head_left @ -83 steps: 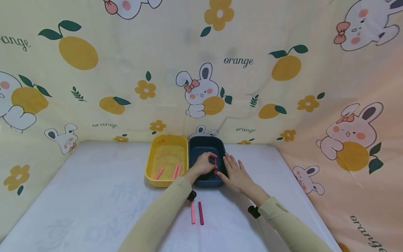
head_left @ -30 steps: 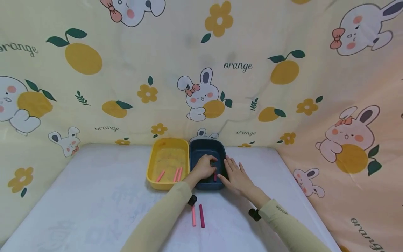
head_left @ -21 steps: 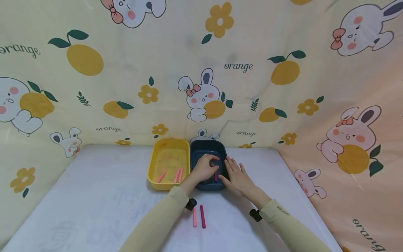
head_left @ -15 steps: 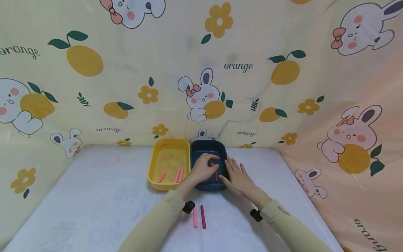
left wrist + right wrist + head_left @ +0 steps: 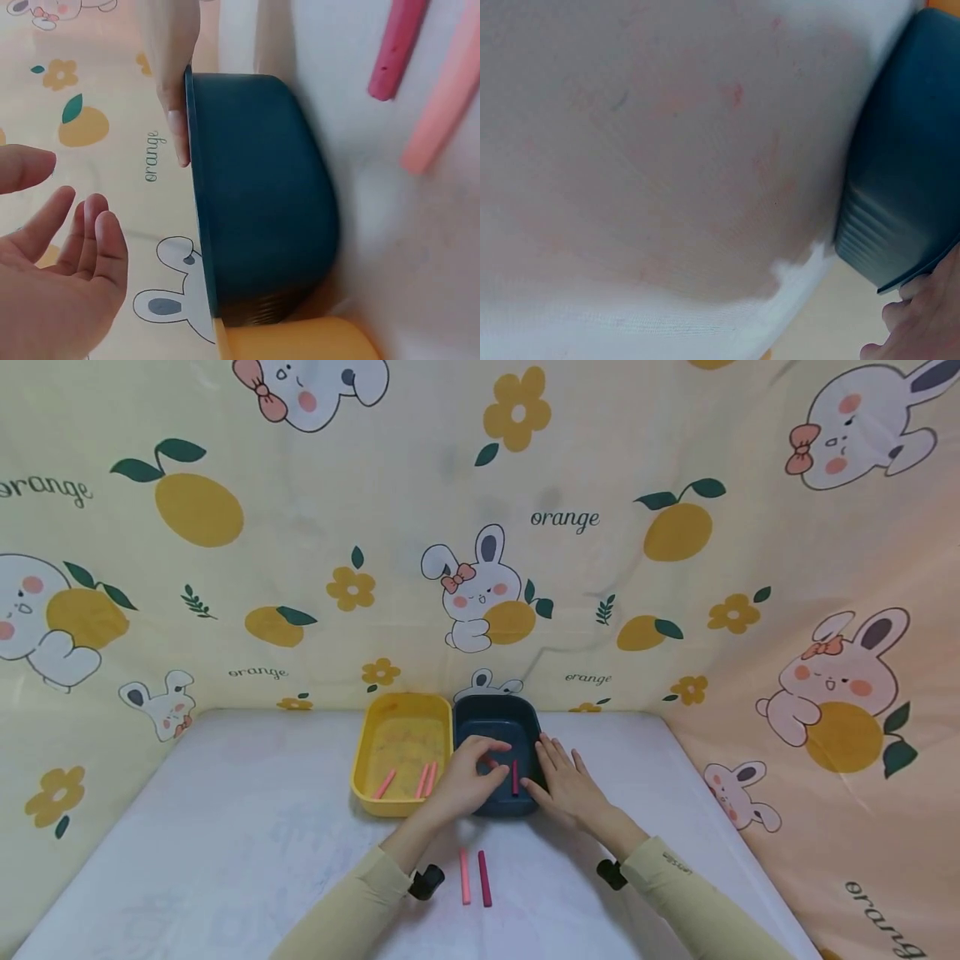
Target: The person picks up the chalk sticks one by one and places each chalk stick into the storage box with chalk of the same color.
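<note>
Easing off near-left, left hand (image 5: 463,783) leaving dark red stick (image 5: 515,778) lying in blue tray (image 5: 501,808), fingers parted, holding nothing: placement looking done. Right hand (image 5: 567,785) resting straight-fingered against right rim. Two sticks (image 5: 465,878) lying on near worktop (image 5: 225,860).

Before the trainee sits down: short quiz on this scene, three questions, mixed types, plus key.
1. Count: how many light pink sticks show in the yellow tray?

2. True or false: the left hand is pinching a stick.

3. Fill in the blank: the right hand touches the edge of the ____.

Key:
1. Three.
2. False; its fingers are apart from the thumb and hold nothing.
3. Dark blue tray.
</note>
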Motion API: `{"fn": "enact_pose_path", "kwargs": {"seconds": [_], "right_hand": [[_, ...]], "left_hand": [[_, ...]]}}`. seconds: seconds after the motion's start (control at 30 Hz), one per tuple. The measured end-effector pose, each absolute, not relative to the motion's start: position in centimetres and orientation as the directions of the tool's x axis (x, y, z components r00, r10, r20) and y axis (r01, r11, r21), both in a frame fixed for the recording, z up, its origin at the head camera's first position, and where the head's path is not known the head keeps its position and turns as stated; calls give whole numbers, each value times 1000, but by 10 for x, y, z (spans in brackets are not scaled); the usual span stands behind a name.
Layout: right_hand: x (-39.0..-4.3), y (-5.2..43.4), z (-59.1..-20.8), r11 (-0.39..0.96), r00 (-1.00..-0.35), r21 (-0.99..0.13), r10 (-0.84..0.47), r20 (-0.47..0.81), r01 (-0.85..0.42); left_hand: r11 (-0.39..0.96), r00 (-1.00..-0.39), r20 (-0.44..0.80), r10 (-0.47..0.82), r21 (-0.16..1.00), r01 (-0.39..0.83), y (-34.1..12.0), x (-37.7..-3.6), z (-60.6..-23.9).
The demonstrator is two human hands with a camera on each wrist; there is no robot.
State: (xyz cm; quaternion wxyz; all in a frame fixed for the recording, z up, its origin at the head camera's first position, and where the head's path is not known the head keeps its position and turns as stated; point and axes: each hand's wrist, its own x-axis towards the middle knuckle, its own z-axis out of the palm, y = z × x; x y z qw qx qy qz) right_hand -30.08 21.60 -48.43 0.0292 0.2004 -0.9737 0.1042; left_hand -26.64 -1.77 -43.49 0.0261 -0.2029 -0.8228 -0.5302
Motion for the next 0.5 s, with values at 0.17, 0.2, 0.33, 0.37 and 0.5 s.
{"fn": "enact_pose_path", "kwargs": {"seconds": [0.17,0.2,0.33,0.37,0.5], "right_hand": [[-300,216,-485,900,-920,-188,-381,96,-393],[-300,216,-485,900,-919,-187,-382,97,-394],[-300,216,-485,898,-917,-184,-387,98,-399],[-300,216,-485,898,-917,-186,-387,97,-399],[-301,216,-485,900,-918,-182,-386,95,-397]], "left_hand": [[329,-913,246,325,876,353,-27,-253,-438],[330,-912,244,331,875,353,-28,-250,-438],[342,-911,220,348,875,342,-34,-238,-441],[348,-912,214,351,874,339,-36,-236,-442],[367,-917,184,353,875,316,-41,-227,-444]]}}
